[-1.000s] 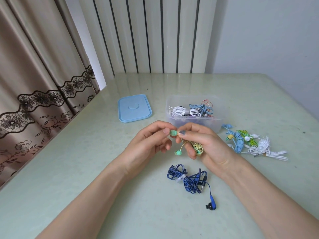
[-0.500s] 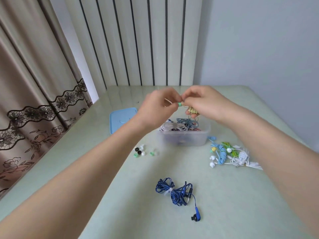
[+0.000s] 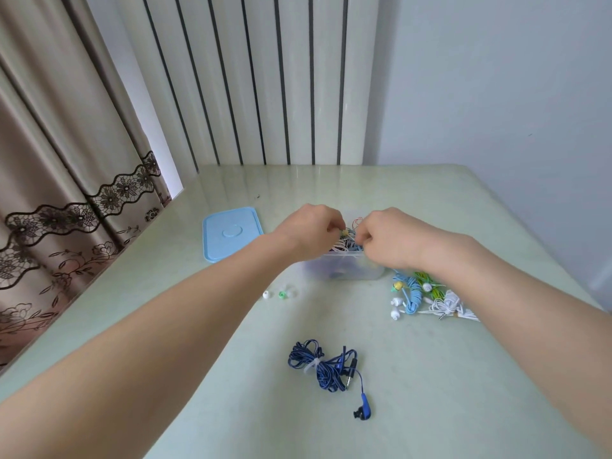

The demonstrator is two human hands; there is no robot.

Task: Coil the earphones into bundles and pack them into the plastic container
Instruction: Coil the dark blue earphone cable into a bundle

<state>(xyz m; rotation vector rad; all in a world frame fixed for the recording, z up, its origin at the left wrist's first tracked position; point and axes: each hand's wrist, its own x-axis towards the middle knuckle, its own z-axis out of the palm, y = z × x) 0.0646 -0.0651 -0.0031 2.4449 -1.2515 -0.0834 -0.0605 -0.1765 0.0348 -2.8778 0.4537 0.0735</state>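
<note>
Both hands reach into the clear plastic container [image 3: 344, 271] at the table's middle. My left hand [image 3: 309, 230] and my right hand [image 3: 385, 238] have curled fingers that pinch a small yellow-green earphone bundle [image 3: 345, 232] between them, just above the white and blue bundles lying inside. The fingertips are mostly hidden behind the knuckles. A dark blue coiled earphone [image 3: 326, 367] lies on the table nearer to me, its earbud trailing to the right.
The light blue lid [image 3: 230, 233] lies left of the container. A pile of light blue, green and white earphones [image 3: 427, 298] sits right of it. Small loose ear tips [image 3: 281, 294] lie left of the container. A curtain hangs at the left edge.
Both hands have lowered from above the container down into it, carrying the yellow-green bundle. The camera view has tilted up slightly.
</note>
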